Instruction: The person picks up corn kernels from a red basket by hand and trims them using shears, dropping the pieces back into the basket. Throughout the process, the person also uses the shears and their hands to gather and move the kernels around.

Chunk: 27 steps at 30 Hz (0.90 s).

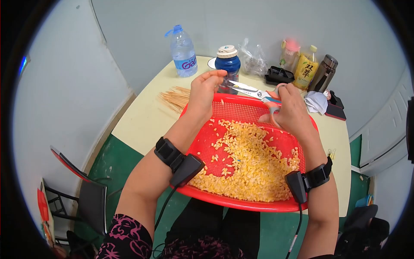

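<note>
My right hand (295,105) has its fingers through the orange handles of a pair of scissors (254,92). The blades are parted and point left, toward my left hand (206,90). That hand is closed in a pinch by the blade tips; what it holds is too small to make out. Below both hands stands a red plastic basket (241,206) with perforated walls. A thick layer of pale yellow kernels (254,168) covers much of its bottom, mostly toward the near side and the right.
Thin wooden sticks (176,98) lie left of the basket on the pale table (138,116). Along the back stand a large water bottle (183,54), a blue jug (228,64), a plastic bag (253,58), a yellow drink bottle (305,69) and a dark thermos (324,73).
</note>
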{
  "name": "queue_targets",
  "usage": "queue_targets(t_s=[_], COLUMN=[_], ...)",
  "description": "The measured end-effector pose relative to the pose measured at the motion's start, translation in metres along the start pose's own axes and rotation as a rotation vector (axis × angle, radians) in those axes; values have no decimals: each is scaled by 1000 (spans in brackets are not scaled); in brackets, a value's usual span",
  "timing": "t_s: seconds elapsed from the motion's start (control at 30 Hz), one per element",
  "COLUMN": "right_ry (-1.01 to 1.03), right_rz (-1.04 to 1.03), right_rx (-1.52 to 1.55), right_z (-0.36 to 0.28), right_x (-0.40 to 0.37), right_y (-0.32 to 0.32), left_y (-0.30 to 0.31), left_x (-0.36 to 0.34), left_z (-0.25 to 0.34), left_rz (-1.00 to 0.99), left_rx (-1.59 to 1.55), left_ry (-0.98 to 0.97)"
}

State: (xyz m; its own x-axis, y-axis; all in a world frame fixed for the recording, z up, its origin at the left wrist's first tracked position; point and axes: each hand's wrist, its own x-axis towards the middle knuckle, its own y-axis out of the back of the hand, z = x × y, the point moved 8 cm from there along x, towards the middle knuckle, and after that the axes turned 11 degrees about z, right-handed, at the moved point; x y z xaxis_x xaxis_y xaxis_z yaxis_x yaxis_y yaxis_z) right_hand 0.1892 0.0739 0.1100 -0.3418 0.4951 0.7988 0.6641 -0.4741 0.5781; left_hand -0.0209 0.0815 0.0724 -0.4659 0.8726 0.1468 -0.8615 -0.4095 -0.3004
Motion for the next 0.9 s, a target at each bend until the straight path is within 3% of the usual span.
queue_targets(t_s=[0.1,0.17,0.33,0.43,0.5,0.6,0.7,0.8,0.9], right_ry=[60,-24,21,98,22,-54,-164,-380,-509], right_rz=[64,-61,-304,-312,-307,-124,-44,-82,-122], right_rx=[-60,-13,-70,-129,-220,-135,-199,-175,-121], right_z=[5,7,9,7,16,21,32,45,65], right_x=[-2,-3,-18,-25,-17,-9,-8,-9,-12], right_y=[-3,-6,-20,-20,-27,-16,-14,-15,-21], left_y=[0,6,5,5,7,10,-9,-48,-67], left_x=[5,3,4,7,7,7,-6,-31,-73], left_z=[-1,-9,-1,4,5,8,10,-7,-35], left_rz=[34,58,87,87,89,124,-97,-616,-1162], left_rx=[14,36,66,75,66,19,217,582,996], left_ry=[5,14,-106,-173,-198,-254,-249,-107,-200])
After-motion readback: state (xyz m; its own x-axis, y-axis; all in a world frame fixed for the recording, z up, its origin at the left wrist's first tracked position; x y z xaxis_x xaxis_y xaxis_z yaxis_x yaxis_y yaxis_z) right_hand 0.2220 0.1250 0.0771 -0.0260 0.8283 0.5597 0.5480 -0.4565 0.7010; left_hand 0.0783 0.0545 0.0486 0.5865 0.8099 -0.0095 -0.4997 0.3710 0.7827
